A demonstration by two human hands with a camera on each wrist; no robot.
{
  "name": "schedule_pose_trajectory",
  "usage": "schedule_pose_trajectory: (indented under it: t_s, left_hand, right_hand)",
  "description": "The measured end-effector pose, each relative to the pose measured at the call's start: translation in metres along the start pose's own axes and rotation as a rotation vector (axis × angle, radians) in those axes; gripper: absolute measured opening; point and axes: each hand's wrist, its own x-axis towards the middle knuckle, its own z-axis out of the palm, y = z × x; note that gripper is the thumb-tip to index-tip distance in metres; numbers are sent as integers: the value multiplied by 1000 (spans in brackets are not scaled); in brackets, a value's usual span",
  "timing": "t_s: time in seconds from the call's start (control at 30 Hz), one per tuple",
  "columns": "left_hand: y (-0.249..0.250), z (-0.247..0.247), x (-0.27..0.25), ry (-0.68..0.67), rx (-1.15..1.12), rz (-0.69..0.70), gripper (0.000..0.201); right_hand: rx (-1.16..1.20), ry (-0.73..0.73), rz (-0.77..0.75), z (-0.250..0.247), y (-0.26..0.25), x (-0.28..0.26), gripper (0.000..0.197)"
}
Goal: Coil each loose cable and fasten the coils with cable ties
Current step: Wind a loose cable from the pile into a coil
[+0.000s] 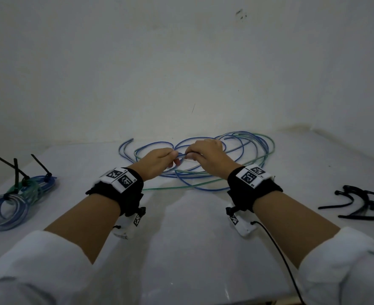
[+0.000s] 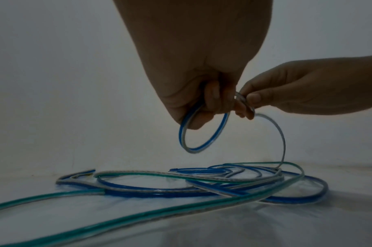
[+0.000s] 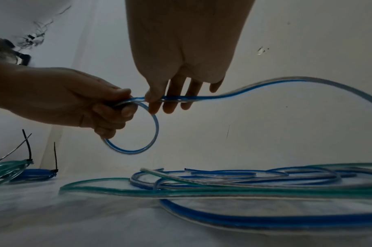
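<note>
Both hands are up over the loose cable pile (image 1: pixel 214 172) at about 12 o'clock on the white table (image 1: pixel 181 249). Left hand (image 1: pixel 157 164) has its fingers curled around a small blue loop (image 2: pixel 204 133), and right hand (image 1: pixel 208 157) pinches the same blue cable (image 3: pixel 265 86) right beside it. Tied coils (image 1: pixel 16 199) sit at 9 o'clock, spare black cable ties (image 1: pixel 362 205) at 3 o'clock.
</note>
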Motion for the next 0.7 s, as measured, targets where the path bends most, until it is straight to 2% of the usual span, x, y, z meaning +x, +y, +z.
schedule_pose_trajectory:
  t_s: [0.1,0.17,0.3,0.37,0.5,0.6,0.7]
  left_hand:
    - [4,0,2,43,-48,-14,33]
    - [6,-1,4,116,-194,-51,34]
    - [10,-9,2,277,-489,-116,32]
    - [15,-11,0,256,-582,-103,30]
    - [24,-7,-2,151,-773,-46,27]
    - [27,-4,1,213,-879,-8,24]
    - [25,-4,6,314,-969,-21,24]
  right_hand:
    - [210,-17,74,1,-2,-3,20]
    - [297,-24,133,2,-1,-7,21]
    - [289,-17,195,6,14,-12,10]
    - [230,-29,189,7,16,-12,5]
    - [242,-127,191,11,7,-12,19]
    - [224,-166,219,14,7,-12,21]
    - [247,-181,250,15,9,-12,8]
